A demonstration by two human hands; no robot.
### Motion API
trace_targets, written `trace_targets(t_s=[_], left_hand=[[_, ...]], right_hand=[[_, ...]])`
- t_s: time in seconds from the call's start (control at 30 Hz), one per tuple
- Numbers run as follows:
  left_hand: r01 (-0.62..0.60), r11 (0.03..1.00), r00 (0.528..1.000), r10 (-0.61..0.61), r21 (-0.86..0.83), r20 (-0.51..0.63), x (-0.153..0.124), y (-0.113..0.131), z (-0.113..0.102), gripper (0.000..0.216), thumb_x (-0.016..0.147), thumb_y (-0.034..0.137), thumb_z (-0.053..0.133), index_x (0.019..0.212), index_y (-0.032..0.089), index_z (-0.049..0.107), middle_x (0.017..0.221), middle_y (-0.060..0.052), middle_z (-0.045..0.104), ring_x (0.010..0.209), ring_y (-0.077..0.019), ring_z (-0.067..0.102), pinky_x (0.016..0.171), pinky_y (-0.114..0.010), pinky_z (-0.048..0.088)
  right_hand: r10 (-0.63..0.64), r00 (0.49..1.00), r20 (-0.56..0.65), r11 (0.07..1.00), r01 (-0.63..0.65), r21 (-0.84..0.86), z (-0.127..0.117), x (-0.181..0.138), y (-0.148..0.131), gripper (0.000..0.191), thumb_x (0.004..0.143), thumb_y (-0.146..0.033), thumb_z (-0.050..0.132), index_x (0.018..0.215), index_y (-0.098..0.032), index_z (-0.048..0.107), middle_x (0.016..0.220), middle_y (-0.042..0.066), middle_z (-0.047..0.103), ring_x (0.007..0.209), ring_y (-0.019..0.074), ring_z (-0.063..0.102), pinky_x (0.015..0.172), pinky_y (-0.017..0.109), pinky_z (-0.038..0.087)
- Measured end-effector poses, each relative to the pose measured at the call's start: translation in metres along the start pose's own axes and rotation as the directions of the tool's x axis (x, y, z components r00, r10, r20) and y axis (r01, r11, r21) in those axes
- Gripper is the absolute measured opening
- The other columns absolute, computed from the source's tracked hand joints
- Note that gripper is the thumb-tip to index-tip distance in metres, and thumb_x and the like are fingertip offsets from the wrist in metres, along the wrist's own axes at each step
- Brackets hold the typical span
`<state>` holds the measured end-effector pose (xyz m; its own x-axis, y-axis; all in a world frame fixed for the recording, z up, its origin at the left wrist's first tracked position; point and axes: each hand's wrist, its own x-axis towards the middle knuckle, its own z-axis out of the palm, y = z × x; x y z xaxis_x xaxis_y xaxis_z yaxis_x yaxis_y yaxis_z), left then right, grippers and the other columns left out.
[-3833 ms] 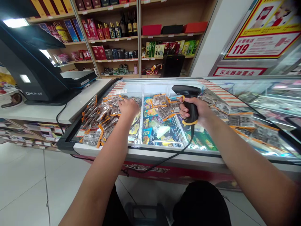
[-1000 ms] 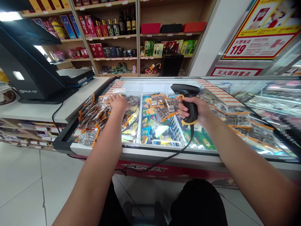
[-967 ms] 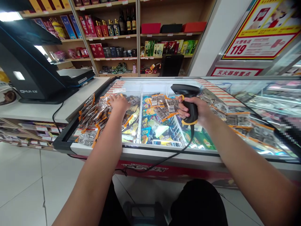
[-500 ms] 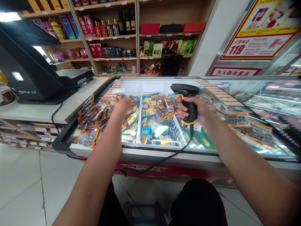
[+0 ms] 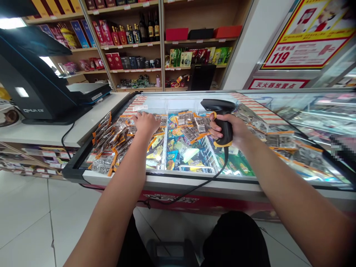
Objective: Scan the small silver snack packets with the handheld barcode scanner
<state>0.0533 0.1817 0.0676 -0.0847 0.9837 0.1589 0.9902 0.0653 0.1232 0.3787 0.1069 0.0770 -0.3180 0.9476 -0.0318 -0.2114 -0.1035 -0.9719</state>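
Black-and-yellow plastic forms the pistol-shaped handheld scanner (image 5: 226,130), held just toward three o'clock from the centre, its handle wrapped in the closed fingers of the right hand (image 5: 239,128). From its base a thin black cable (image 5: 204,183) curves down toward six o'clock, across the white front rim (image 5: 178,180) of a long chest freezer. At nine o'clock lies a heap of clear plastic packets with orange edges and dark contents (image 5: 112,135). Over the heap's inner side, near ten o'clock, the left hand (image 5: 147,123) rests palm down with fingers spread; its fingertips are partly hidden, so I cannot tell whether it grips a packet. Similar orange-edged packets lie near the centre, over brightly coloured plastic bags (image 5: 187,151) inside the freezer. A tall black machine (image 5: 41,85) stands on a white counter (image 5: 91,120) toward ten o'clock; wooden shelves (image 5: 180,78) fill twelve o'clock.
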Motion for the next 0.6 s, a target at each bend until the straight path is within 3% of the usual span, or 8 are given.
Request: trace_targets(t_s=[0.13,0.27,0.37,0.47,0.53,0.6], left_hand=[[0.028,0.999,0.996,-0.026,-0.026,0.09,0.011,0.01,0.006,0.063,0.105,0.063,0.064,0.147,0.018,0.075,0.159,-0.027,0.071,0.155,-0.0491,0.058,0.133,-0.063,0.034],[-0.011,0.994,0.998,0.019,-0.112,0.066,0.019,0.017,0.01,0.05,0.101,0.042,0.076,0.144,0.018,0.071,0.151,-0.024,0.075,0.15,-0.0445,0.064,0.128,-0.056,0.042],[-0.068,0.949,0.998,0.062,-0.309,-0.03,0.021,0.019,0.011,0.035,0.105,0.029,0.068,0.138,0.02,0.071,0.15,-0.02,0.076,0.144,-0.0373,0.069,0.117,-0.046,0.052],[-0.086,0.845,0.996,0.066,-0.527,-0.057,0.02,0.021,0.009,0.028,0.108,0.019,0.056,0.13,0.019,0.073,0.138,-0.015,0.081,0.127,-0.0298,0.077,0.104,-0.039,0.058],[-0.048,0.811,0.999,0.041,-0.583,-0.025,0.018,0.021,0.007,0.028,0.107,0.019,0.056,0.13,0.019,0.073,0.128,-0.013,0.084,0.116,-0.0287,0.079,0.098,-0.039,0.06],[-0.036,0.849,0.999,0.037,-0.526,-0.009,0.014,0.018,0.006,0.029,0.104,0.021,0.063,0.131,0.021,0.075,0.129,-0.014,0.084,0.12,-0.0324,0.079,0.102,-0.044,0.059]], right_hand=[[-0.001,1.0,0.006,1.0,0.001,-0.002,-0.001,0.002,0.001,0.027,0.091,-0.036,0.081,0.1,-0.024,0.059,0.065,-0.004,0.049,0.05,0.0137,0.042,0.051,0.03,0.043],[-0.005,0.999,0.033,1.0,0.005,-0.013,-0.003,0.002,0.001,0.029,0.09,-0.037,0.083,0.101,-0.024,0.059,0.065,-0.004,0.05,0.05,0.0136,0.043,0.05,0.029,0.042],[0.062,0.993,0.103,0.996,-0.055,-0.069,-0.002,0.001,0.004,0.032,0.09,-0.039,0.085,0.103,-0.024,0.06,0.064,-0.004,0.051,0.052,0.0149,0.046,0.049,0.029,0.041],[0.132,0.98,0.149,0.984,-0.111,-0.138,0.001,-0.001,0.009,0.035,0.09,-0.042,0.087,0.103,-0.023,0.061,0.064,-0.003,0.053,0.054,0.0152,0.045,0.048,0.029,0.041],[0.152,0.975,0.161,0.978,-0.124,-0.169,0.004,-0.002,0.012,0.036,0.089,-0.043,0.089,0.103,-0.023,0.062,0.065,-0.002,0.053,0.055,0.0149,0.045,0.049,0.029,0.042],[0.166,0.971,0.172,0.973,-0.132,-0.189,0.005,-0.002,0.013,0.038,0.089,-0.045,0.09,0.101,-0.023,0.062,0.066,-0.002,0.054,0.056,0.0148,0.046,0.05,0.029,0.043]])
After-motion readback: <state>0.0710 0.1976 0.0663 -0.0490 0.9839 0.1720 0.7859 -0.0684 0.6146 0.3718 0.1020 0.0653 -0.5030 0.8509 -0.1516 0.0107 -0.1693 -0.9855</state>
